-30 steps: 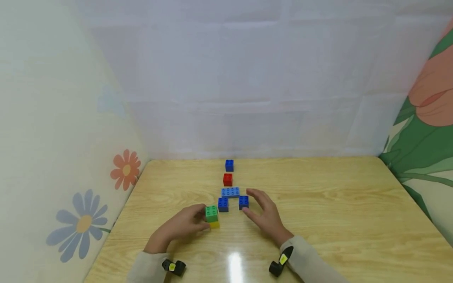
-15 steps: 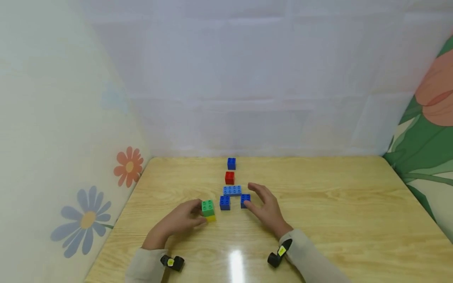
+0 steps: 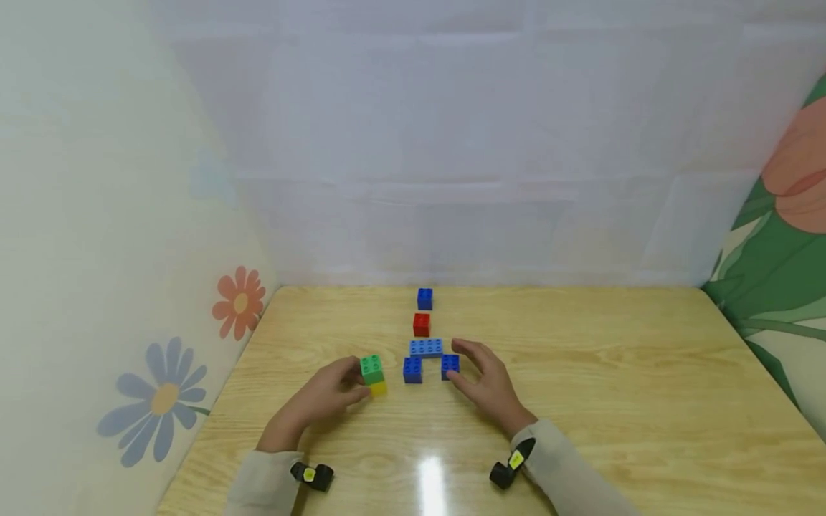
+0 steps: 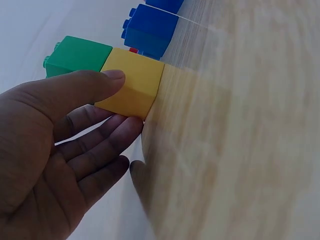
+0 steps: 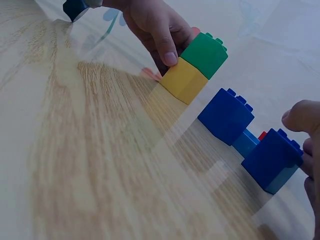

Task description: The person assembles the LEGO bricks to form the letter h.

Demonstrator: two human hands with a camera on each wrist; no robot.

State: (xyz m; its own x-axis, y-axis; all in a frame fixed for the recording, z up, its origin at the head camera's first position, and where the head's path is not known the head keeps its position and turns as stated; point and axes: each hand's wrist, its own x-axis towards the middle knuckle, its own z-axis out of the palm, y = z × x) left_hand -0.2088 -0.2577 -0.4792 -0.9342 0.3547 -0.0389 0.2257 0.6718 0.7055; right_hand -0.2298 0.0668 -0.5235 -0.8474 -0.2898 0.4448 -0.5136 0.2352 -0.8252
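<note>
My left hand (image 3: 332, 390) pinches a small tower of two toy building bricks, with the thumb on the yellow brick (image 4: 132, 80) and fingers on its far side. On top of it sits a green brick (image 3: 371, 369); the tower stands upright, its base right at the tabletop. My right hand (image 3: 487, 383) curves loosely around a dark blue brick (image 5: 272, 160), thumb raised apart from it and fingers behind its right side. A second dark blue brick (image 3: 412, 370) stands between the tower and that one. Just behind the pair lies a longer light blue brick (image 3: 426, 348).
Farther back, a red brick (image 3: 421, 325) and another dark blue brick (image 3: 424, 299) stand in line toward the table's rear edge. The wooden table (image 3: 613, 373) meets a pale cloth backdrop (image 3: 452, 143) behind and a flowered wall (image 3: 129, 287) at left.
My left hand has slid the green and yellow tower leftward and slightly away from me, widening its gap from the blue bricks. My right thumb has shifted a little over its blue brick.
</note>
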